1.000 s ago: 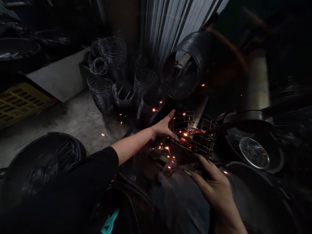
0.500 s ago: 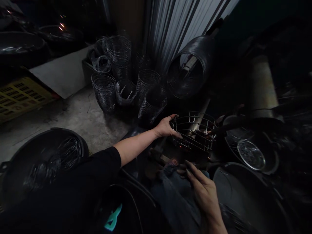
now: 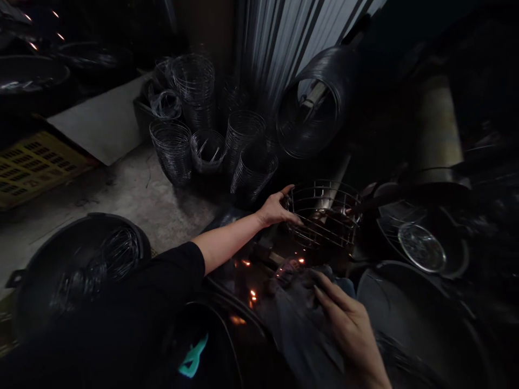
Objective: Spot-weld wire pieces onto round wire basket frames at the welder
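My left hand grips the near-left rim of a round wire basket, thumb and fingers on either side of the wires. The basket lies over a bar-like metal part of the dark work station. Lower right, my right hand hangs above my lap with fingers bent and pressed together. Its fingertips merge with dark cloth, so I cannot make out what they hold. Orange sparks glow below the basket and over my lap.
Several wire-ring stacks stand on the concrete floor ahead. A large wire coil leans behind them. Dark basins flank me, one at left with wire pieces, one at right. A yellow crate sits far left.
Bright sparks have appeared beneath the basket and across my lap. My right hand has shifted slightly, its fingers now more bent. My left hand keeps its grip on the basket.
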`<state>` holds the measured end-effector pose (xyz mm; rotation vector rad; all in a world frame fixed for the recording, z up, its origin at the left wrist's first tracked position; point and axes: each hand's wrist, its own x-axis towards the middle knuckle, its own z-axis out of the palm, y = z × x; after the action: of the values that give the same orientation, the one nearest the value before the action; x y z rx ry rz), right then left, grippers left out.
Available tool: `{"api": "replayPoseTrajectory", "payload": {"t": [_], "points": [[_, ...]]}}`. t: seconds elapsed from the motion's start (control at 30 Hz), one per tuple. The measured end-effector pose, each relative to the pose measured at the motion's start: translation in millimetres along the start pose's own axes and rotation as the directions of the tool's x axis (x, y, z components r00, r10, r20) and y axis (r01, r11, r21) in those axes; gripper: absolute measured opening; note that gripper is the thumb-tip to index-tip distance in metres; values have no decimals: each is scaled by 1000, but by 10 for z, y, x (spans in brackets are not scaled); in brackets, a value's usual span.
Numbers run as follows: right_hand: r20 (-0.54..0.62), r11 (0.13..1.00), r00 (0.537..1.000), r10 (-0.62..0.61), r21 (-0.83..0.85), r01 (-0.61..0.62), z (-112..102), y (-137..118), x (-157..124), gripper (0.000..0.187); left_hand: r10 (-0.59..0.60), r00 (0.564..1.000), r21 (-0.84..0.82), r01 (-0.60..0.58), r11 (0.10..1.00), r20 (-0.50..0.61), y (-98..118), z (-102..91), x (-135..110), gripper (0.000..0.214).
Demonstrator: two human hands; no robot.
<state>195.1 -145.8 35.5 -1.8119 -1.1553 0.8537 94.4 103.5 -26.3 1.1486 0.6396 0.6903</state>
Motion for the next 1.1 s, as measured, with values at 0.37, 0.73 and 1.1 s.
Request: {"api": "replayPoseTrajectory", "payload": {"t": [0.37,0.73,1.1], "points": [[181,891,917,-357,-230,392,26,-700,19,25,247,946,707,-321,630,209,464,-76,-961,110],[216,416,892,-398,-824,385,108,-443,278,34,247,942,830,-321,457,228,513,192,-920,101],[220,390,834,-506,-804,449,37,-515,306,27,222,905,821,-422,385,362,645,231,-771,93]]}}
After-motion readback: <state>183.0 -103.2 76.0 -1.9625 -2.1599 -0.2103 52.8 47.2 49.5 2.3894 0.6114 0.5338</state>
